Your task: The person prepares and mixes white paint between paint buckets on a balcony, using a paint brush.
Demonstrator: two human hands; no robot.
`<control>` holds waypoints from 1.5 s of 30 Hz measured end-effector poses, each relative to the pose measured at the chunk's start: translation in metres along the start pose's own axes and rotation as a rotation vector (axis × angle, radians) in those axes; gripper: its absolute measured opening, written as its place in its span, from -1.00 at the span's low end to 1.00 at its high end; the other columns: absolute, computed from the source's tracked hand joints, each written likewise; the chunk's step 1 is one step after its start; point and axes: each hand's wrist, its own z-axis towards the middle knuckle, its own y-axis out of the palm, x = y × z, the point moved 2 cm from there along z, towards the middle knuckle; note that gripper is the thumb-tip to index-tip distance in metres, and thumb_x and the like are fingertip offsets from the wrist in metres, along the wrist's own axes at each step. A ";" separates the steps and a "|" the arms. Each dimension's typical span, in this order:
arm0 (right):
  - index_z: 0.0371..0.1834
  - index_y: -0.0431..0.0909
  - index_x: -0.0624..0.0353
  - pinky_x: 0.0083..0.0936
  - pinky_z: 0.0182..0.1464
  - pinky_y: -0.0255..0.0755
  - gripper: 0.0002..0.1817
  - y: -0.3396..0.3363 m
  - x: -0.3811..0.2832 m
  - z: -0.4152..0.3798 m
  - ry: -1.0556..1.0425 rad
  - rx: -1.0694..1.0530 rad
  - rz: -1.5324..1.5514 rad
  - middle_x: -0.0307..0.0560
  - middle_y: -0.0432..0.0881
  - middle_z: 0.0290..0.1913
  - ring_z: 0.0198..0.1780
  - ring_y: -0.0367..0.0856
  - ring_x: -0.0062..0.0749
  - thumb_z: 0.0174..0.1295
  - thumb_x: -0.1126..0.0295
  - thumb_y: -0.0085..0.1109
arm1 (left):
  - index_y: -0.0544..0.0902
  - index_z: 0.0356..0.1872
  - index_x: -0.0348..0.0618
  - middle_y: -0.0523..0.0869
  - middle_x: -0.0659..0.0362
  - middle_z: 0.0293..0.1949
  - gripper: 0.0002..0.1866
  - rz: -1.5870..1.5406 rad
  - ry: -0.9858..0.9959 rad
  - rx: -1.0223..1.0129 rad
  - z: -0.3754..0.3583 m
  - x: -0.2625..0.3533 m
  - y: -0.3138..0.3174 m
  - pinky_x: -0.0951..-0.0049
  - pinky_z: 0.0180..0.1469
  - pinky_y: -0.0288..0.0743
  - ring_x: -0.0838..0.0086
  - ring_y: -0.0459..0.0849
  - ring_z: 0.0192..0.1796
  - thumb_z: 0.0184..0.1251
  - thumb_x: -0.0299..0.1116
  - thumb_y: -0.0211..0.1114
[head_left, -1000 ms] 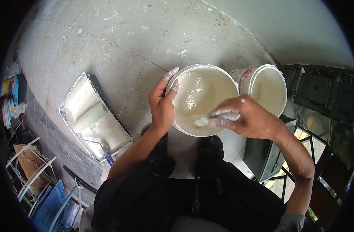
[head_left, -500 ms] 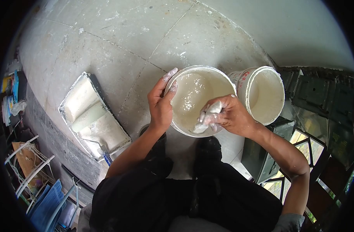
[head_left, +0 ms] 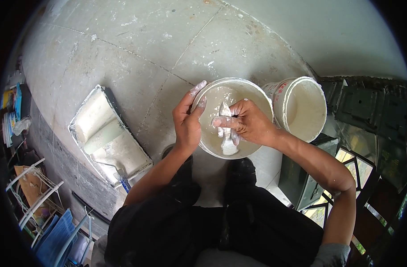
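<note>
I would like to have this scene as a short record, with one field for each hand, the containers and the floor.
Left hand: gripping the bucket at its rim
Right hand: holding a white-coated tool, probably a brush, over the bucket
Tool's wide end: by the near rim; contact unclear
Bucket contents: pale, shiny liquid
Second bucket: right of the first, red lettering outside
Tray: at left, with a roller lying in it
Floor: grey, white-spotted
</note>
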 end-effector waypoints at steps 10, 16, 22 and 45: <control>-0.48 0.64 0.29 -0.64 -0.60 0.41 -0.66 0.000 0.000 0.001 0.106 -0.008 0.029 -0.22 0.59 -0.62 -0.64 0.54 -0.63 0.27 0.20 0.27 | 0.47 0.19 -0.45 0.63 0.04 0.07 -0.59 0.028 0.030 -0.054 -0.003 -0.003 0.000 0.49 0.22 0.33 0.47 0.56 0.11 0.31 -0.58 0.02; -0.24 0.58 0.28 -0.65 -0.47 0.45 -0.78 -0.005 -0.025 -0.021 -0.039 0.027 -0.202 -0.19 0.64 -0.47 -0.50 0.58 -0.64 0.25 0.33 0.29 | 0.50 0.15 -0.45 0.64 0.06 0.03 -0.61 0.004 0.020 -0.014 -0.002 -0.003 0.003 0.51 0.18 0.37 0.50 0.56 0.08 0.28 -0.62 0.05; 0.01 0.48 0.27 -0.49 -0.14 0.48 -0.72 -0.028 -0.030 -0.060 -0.108 0.318 -0.228 -0.04 0.69 -0.32 -0.29 0.64 -0.47 0.23 0.50 0.19 | 0.50 0.15 -0.45 0.65 0.05 0.03 -0.61 -0.007 0.031 -0.014 -0.002 -0.005 0.002 0.51 0.19 0.37 0.51 0.56 0.08 0.28 -0.61 0.06; -0.41 0.60 0.28 -0.64 -0.50 0.35 -0.72 -0.007 0.003 -0.056 -0.018 0.201 0.140 -0.23 0.57 -0.54 -0.54 0.48 -0.67 0.23 0.26 0.33 | 0.51 0.13 -0.45 0.66 0.08 -0.03 -0.62 -0.011 0.065 0.005 -0.004 -0.006 0.003 0.54 0.15 0.37 0.54 0.56 0.03 0.29 -0.59 0.05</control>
